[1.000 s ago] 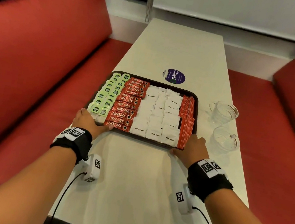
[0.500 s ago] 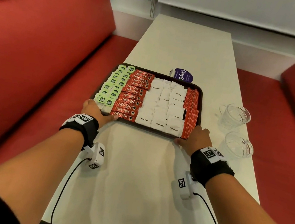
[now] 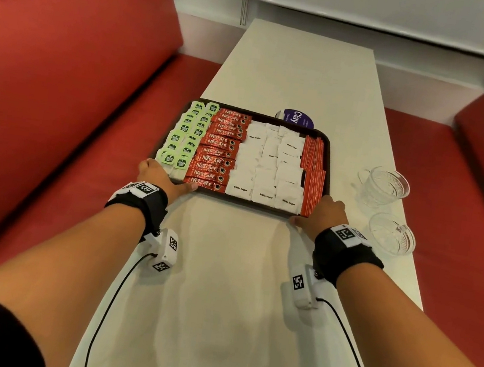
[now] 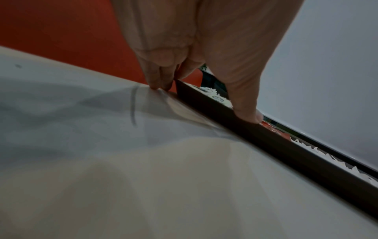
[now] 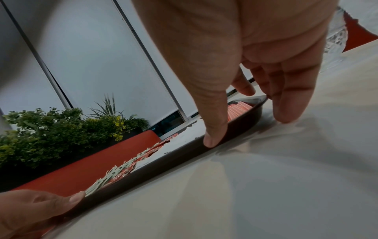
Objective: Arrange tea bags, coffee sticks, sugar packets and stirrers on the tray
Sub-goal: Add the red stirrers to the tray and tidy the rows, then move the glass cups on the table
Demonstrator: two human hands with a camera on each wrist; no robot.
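A dark brown tray [image 3: 329,164] lies on the white table [image 3: 221,274]. From left to right it carries rows of green tea bags [image 3: 183,137], red coffee sticks [image 3: 220,152], white sugar packets [image 3: 267,168] and red stirrers [image 3: 312,168]. My left hand [image 3: 157,176] clasps the near left corner, with its thumb [image 4: 245,111] on the near rim [image 4: 286,155]. My right hand [image 3: 326,215] clasps the near right corner; its thumb [image 5: 212,132] presses the near wall [image 5: 163,166] and its fingers [image 5: 290,105] reach down beside the tray to the table.
Two clear glass cups [image 3: 383,187] [image 3: 392,235] stand right of the tray near the table edge. The tray's far rim partly covers a purple round sticker [image 3: 296,118]. Red benches [image 3: 62,80] [image 3: 480,201] flank the narrow table.
Both hands have slid the tray away from me along the table. Its far rim now overlaps the purple sticker.
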